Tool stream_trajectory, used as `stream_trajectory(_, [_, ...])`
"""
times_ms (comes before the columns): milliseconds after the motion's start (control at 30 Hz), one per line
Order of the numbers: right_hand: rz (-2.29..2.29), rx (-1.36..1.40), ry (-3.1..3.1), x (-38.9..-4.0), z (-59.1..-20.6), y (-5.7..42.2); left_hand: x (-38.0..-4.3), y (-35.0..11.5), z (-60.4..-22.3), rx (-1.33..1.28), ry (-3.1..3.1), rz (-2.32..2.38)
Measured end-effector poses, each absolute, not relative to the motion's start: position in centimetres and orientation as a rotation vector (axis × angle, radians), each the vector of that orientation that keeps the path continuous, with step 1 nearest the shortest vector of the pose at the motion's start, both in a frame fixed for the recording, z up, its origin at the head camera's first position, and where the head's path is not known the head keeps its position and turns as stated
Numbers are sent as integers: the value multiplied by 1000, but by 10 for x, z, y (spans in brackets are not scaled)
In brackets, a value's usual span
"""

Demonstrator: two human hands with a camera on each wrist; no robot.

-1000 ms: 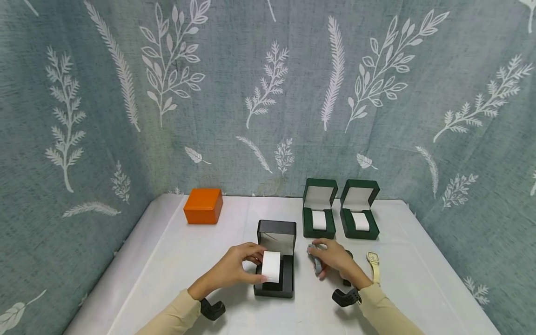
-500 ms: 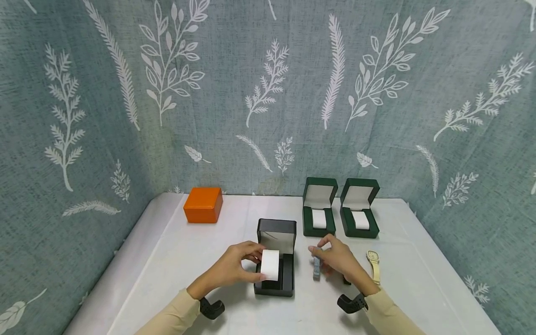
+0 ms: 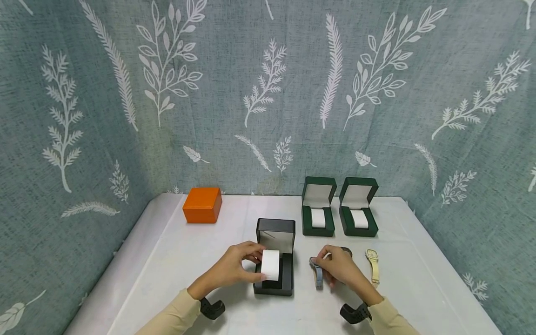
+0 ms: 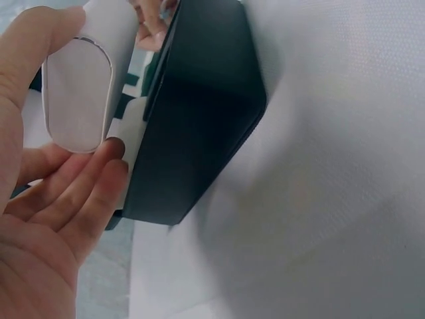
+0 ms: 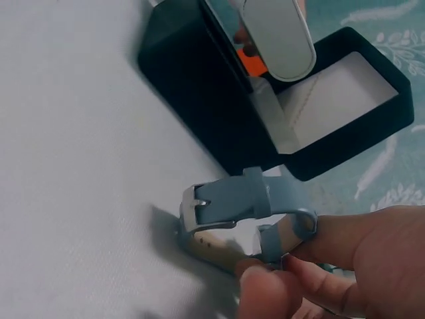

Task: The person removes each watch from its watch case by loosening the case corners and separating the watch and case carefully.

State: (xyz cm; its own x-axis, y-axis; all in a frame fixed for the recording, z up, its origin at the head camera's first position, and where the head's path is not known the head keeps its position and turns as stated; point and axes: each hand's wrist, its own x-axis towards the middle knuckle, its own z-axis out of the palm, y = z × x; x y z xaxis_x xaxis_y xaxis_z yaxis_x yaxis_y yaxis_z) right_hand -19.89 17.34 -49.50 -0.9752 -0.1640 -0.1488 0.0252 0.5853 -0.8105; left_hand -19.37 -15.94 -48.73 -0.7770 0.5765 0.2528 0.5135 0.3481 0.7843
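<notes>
My left hand [image 3: 232, 267] holds a white watch cushion [image 3: 270, 265] between thumb and fingers, over an open black watch box [image 3: 288, 286]. The cushion's flat oval end [image 4: 78, 100] faces the left wrist view. To the right of the box, my right hand [image 3: 341, 267] pinches a watch with a light blue strap [image 3: 318, 278]. In the right wrist view the strap's silver buckle [image 5: 189, 209] is fastened, so the strap makes a loop. The watch face is hidden from that view.
Behind my right hand lies a dark watch [image 3: 346, 251], partly covered. Farther right is a pale yellow watch [image 3: 372, 265]. Two open green boxes [image 3: 306, 225] with white cushions stand at the back right. An orange box [image 3: 202, 205], lid closed, sits at the back left.
My right hand has shifted slightly right and down, and the blue-strapped watch has turned in its fingers. More of the dark watch shows behind it. The left hand with the cushion stays nearly still.
</notes>
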Motion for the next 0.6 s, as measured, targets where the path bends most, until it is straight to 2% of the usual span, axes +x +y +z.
stream_trajectory(600, [-1473, 17, 2568, -207, -493, 171, -193, -157, -491, 1088, 2591, 1382])
